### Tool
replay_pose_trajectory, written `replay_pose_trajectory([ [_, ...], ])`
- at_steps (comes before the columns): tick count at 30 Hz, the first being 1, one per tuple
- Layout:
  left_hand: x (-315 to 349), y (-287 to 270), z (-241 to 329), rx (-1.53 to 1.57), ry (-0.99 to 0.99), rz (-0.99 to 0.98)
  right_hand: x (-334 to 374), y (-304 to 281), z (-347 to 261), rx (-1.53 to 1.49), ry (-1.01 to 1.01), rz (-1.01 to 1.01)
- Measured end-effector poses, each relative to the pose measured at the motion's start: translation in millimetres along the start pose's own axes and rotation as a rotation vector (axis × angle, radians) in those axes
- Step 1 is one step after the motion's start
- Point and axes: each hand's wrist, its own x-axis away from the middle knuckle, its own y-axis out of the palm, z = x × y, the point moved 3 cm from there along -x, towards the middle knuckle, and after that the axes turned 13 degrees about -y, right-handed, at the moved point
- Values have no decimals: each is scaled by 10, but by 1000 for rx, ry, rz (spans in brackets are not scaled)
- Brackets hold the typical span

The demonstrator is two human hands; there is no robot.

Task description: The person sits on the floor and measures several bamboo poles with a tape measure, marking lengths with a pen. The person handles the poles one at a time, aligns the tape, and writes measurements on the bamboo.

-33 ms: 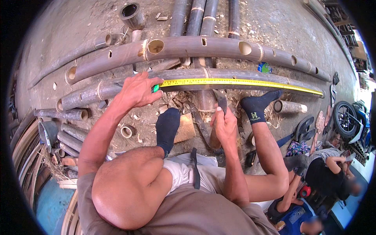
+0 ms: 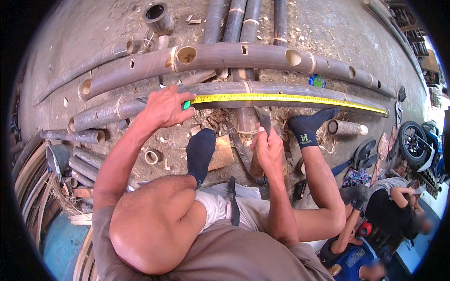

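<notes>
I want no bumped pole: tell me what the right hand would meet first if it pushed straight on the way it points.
Probably the bamboo pole carrying the yellow tape measure. The right hand points its dark tool up-picture at that pole, with wood chips below; depth is unclear.

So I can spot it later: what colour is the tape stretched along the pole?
Yellow: the measuring tape lies along the bamboo pole, seen best in the head view.
</notes>
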Motion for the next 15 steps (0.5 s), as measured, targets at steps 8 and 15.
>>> replay_pose_trajectory([
  [8, -16, 18, 5, -1, 23, 35, -140, 135, -60, 68, -2, -41],
  [15, -31, 26, 6, -6, 23, 16, -156, 76, -32, 59, 3, -17],
])
